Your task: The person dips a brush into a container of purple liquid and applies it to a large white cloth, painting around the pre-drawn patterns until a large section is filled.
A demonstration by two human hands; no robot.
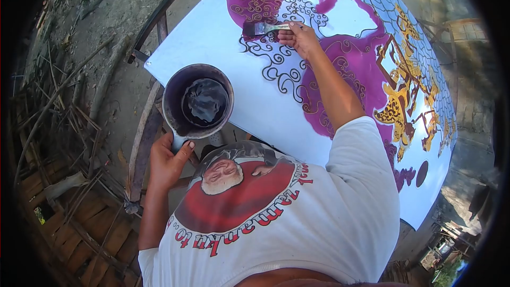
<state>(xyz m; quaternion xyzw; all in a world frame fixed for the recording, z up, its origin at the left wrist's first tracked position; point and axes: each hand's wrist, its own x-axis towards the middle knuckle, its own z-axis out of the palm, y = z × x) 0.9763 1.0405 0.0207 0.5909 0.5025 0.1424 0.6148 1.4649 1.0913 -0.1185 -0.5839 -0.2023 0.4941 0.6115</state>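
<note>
My right hand (298, 39) is closed around the handle of a flat paintbrush (261, 28). Its dark bristles rest at the edge of a purple patch on a stretched white cloth (212, 37). Curling dark outlines lie under and below the brush, partly filled with purple. In my left hand (169, 160) is the handle of a dark saucepan (171, 101), held level beside the cloth's near left edge. Dark liquid (207, 103) with a shiny surface fills the bottom of the pan.
Gold and brown figures (401, 106) and blue crackle lines cover the cloth's right side. A wooden frame (159, 26) borders the cloth at the left. Sticks and branches (58, 106) litter the earth ground, with split wood slats (79, 234) at lower left.
</note>
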